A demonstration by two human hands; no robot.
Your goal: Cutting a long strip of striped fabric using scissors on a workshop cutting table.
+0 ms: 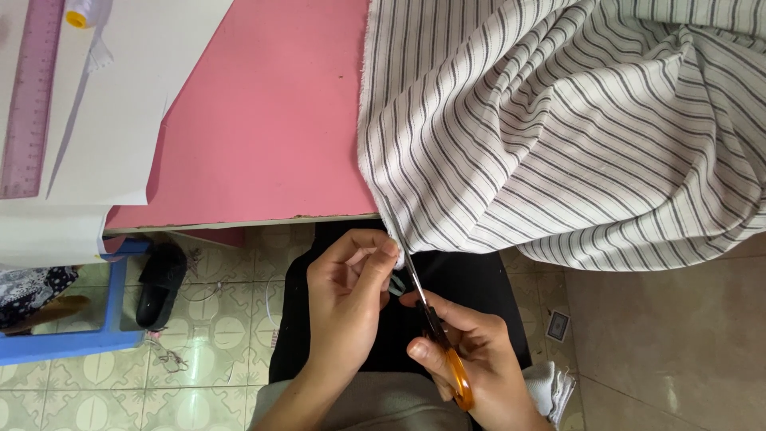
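Striped cloth [574, 136], off-white with dark lines, lies heaped over the right part of the pink counter [271, 120], and its lower left corner hangs off the front edge. Left hand [347, 299]: grip pressed together, thumb and forefinger pinching that hanging corner just below the counter edge; the remaining fingers are curled in behind. Right hand [471, 359]: grip closed around the orange handle of a pair of scissors [435, 331], fingers wrapped about the loops, thumb on top. Dark blades point up and slightly left toward the pinched corner; the tips sit right at the cloth edge, touching or nearly so, and I cannot tell how far the blades are parted. Both hands are held close together over the person's lap, in front of a black panel under the counter. At the counter's far left: white paper sheets [120, 96], a translucent pink ruler [32, 96] lying along them, and a spool with a yellow end [82, 13] at the top edge. On the tiled floor [207, 351] to the left: a blue stool [80, 339] and a black sandal [159, 283]. A small folded pale cloth [550, 387] sits by the right wrist.
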